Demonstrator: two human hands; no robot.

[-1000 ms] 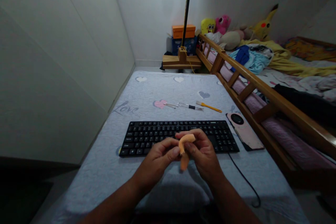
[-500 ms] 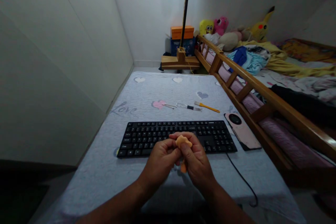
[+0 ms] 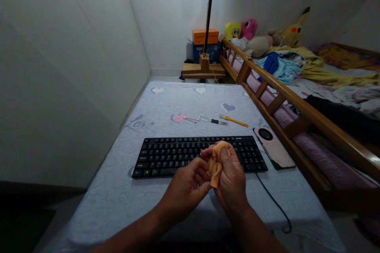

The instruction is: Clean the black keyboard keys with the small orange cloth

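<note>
A small orange cloth (image 3: 217,166) is bunched up in front of me, above the near side of a black keyboard (image 3: 172,154). My right hand (image 3: 231,178) is closed on it, with the thumb pressing the folds from above. Close on the left, my left hand (image 3: 188,185) has its thumb and fingers apart. Its fingertips reach the cloth's left and lower edges; whether they touch it firmly I cannot tell. Both hands cover part of the keyboard's front and right-middle keys.
Beyond the keyboard lie cotton swabs (image 3: 191,119), a wire tool with a black grip (image 3: 215,121) and a yellow-handled brush (image 3: 234,120). A pink phone (image 3: 276,150) is at the right, and the keyboard cable (image 3: 273,199) runs toward me. A wooden bed rail (image 3: 285,95) borders the table.
Both hands have shifted slightly right, and the cloth has come up in the right hand with more of it showing. My left fingers have loosened from their pinch on it.
</note>
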